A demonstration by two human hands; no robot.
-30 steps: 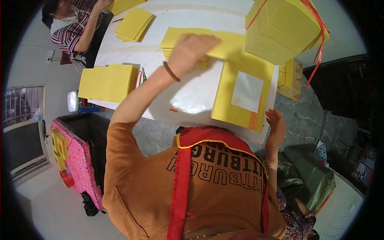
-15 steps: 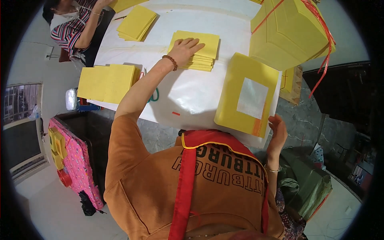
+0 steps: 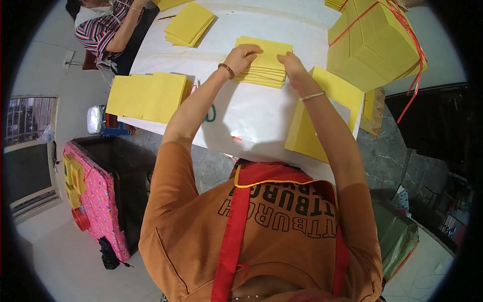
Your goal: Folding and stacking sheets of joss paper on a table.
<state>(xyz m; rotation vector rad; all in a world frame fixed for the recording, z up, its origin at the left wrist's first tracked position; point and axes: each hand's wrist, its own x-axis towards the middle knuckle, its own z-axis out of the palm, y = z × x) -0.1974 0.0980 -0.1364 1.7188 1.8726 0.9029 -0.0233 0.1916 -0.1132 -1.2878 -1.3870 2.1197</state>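
Observation:
A fanned stack of yellow paper pieces [image 3: 271, 47] lies on the white-covered table in front of me, its near edges stepped. My left hand [image 3: 242, 59] curls over the stack's left side, fingers bent on the top piece. At the right edge my right hand [image 3: 295, 68] pinches the stack between thumb and fingers; part of that grip is hidden. Under my right forearm is a large yellow block [image 3: 309, 128] with a pale sheet [image 3: 343, 111] on it, partly covered by the arm.
Other yellow stacks lie at the left [image 3: 146, 98] and far left [image 3: 189, 24]. Scissors with green handles [image 3: 210, 114] rest beside the left stack. A tall yellow bundle [image 3: 372, 48] tied with red string stands far right. Another person's arm [image 3: 125, 29] is at the upper left.
My right hand has come up from beside the table's near right edge to the stack's right side. My left hand has shifted from the top of the stack to its left side.

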